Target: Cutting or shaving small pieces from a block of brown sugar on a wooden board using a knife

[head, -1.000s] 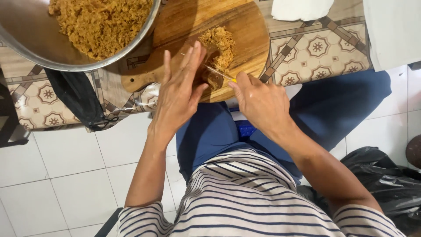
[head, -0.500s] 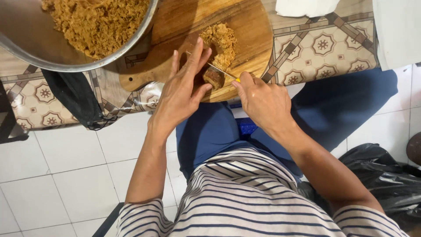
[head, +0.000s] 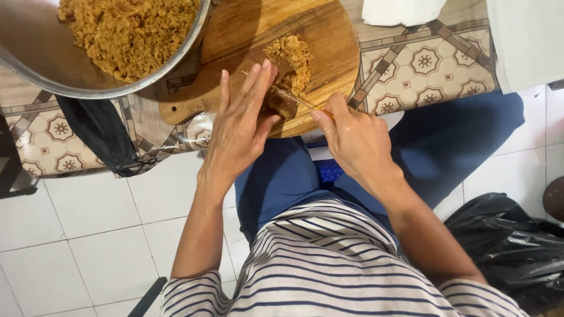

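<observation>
Centre frame: I see the left hand [head: 238, 126] flat, fingers spread, pinning a brown block [head: 282, 104] on the wooden board [head: 329, 47] | right hand [head: 352, 138] grips a thin knife [head: 294, 98] crossing the block, blade running up-left | shredded pile [head: 291, 56] just above | metal bowl [head: 35, 64] upper left on the counter [head: 423, 64].

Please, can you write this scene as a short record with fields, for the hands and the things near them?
left hand: left hand flat, fingers pressing down a brown block
right hand: right hand holds a thin knife against the block
surface: round wooden cutting board on a patterned table
on board: small pile of brown shreds
nearby: metal bowl with more shreds, upper left
</observation>
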